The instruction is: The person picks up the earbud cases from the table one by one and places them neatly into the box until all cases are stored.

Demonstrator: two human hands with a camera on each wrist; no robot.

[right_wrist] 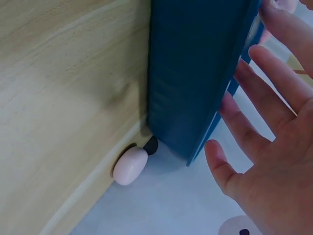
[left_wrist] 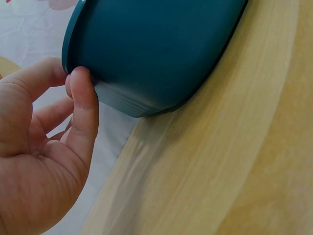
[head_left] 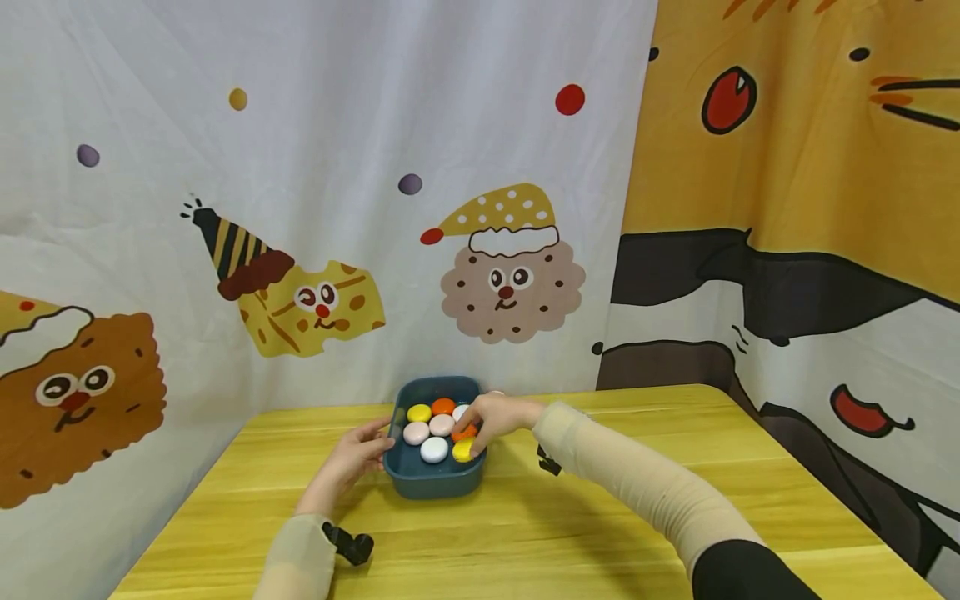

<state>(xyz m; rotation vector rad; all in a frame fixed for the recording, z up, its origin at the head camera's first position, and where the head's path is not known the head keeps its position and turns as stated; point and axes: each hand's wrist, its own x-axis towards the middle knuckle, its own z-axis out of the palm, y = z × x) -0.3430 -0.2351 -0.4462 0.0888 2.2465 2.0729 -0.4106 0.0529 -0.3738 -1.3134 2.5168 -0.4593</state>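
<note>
A dark teal container (head_left: 435,485) stands on the table, with several smooth, rounded pieces inside. Among them are a yellow piece (head_left: 419,413), an orange piece (head_left: 442,406), a pale pink piece (head_left: 416,432) and a white piece (head_left: 433,450). My left hand (head_left: 360,457) pinches the container's left rim between thumb and fingers, clearest in the left wrist view. Over the opposite rim reaches my right hand (right_wrist: 274,132), its fingers spread and fairly straight. In the head view its fingertips overlap an orange piece, and its thumb is right at a yellow piece (head_left: 462,451).
A pale pink rounded piece (right_wrist: 130,165) lies outside the container near the table's back edge, beside a small black object (right_wrist: 151,145). Behind the wooden table (head_left: 420,550) hangs a white curtain (head_left: 322,125) with cartoon prints; another printed curtain (head_left: 697,192) hangs at the right.
</note>
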